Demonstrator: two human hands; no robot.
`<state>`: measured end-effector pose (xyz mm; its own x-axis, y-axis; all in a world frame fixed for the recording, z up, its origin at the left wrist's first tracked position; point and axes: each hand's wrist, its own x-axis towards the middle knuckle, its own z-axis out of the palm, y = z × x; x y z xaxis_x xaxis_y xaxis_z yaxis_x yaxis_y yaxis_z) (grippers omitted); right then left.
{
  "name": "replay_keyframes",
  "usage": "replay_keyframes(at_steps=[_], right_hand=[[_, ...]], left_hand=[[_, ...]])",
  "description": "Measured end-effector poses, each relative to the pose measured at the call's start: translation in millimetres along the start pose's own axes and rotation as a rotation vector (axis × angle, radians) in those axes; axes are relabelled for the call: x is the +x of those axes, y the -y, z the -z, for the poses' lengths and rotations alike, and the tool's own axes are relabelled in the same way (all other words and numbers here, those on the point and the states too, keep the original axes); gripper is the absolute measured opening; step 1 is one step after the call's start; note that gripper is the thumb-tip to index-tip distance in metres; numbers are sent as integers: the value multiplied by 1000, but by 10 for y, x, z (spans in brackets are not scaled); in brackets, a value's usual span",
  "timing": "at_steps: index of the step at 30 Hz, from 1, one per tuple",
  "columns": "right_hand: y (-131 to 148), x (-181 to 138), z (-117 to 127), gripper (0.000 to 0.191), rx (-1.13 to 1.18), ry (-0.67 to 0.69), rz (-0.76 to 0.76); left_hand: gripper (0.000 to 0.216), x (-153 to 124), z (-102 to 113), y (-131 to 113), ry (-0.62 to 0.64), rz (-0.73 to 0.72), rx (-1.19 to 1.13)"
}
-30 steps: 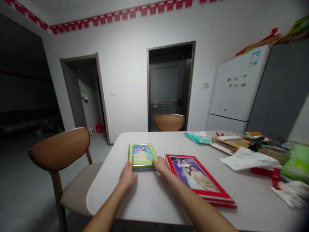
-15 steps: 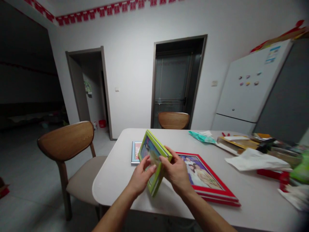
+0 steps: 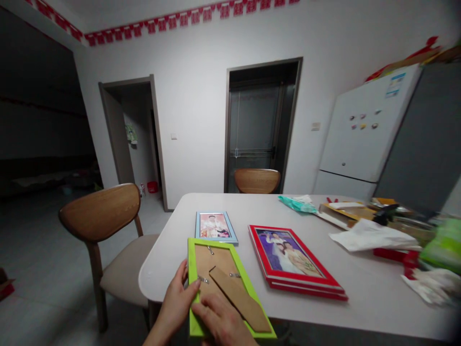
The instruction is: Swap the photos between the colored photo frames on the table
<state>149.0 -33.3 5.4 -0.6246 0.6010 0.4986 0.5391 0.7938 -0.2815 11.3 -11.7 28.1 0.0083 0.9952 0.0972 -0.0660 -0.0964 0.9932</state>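
Note:
A lime-green picture frame (image 3: 216,262) is turned back side up, tilted over the table's near edge. Its brown backboard shows metal clips and a folded brown stand (image 3: 237,300). My left hand (image 3: 178,298) grips the frame's left edge, with the thumb on the rim near a clip. Bent over the lower left part of the back, my right hand (image 3: 223,319) also holds the frame; its thumb is mostly hidden. Just beyond lies a light-blue picture frame (image 3: 215,226), photo up. To the right, red picture frames (image 3: 302,283) are stacked, a couple's photo on top.
The white table (image 3: 245,211) bears a teal-and-white packet (image 3: 297,204), white paper (image 3: 374,235) and clutter including a green bag (image 3: 442,247) on the right. Wooden chairs stand at the left (image 3: 104,206) and the far side (image 3: 257,180). A white fridge (image 3: 360,149) is behind.
The green picture frame has come down and nearer, turned from edge-up to show its back. Both hands moved down with it. The light-blue frame behind is now in full view.

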Motion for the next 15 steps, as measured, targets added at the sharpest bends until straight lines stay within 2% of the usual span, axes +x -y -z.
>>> replay_keyframes(at_steps=[3,6,10,13,15], right_hand=[[-53,21,-179,47,-56,45,-10],[-39,19,-173,42,-14,92,-39],[-81,46,171,33,180,62,-115],[-294,87,490,30,89,-20,-316],[-493,94,610,29,-22,-16,-435]], left_hand=[[69,78,67,157,-57,-32,357],[64,71,79,190,-71,-19,662],[60,19,45,151,-57,-8,857],[61,17,15,128,-49,-2,902],[64,33,-4,115,-37,9,919]])
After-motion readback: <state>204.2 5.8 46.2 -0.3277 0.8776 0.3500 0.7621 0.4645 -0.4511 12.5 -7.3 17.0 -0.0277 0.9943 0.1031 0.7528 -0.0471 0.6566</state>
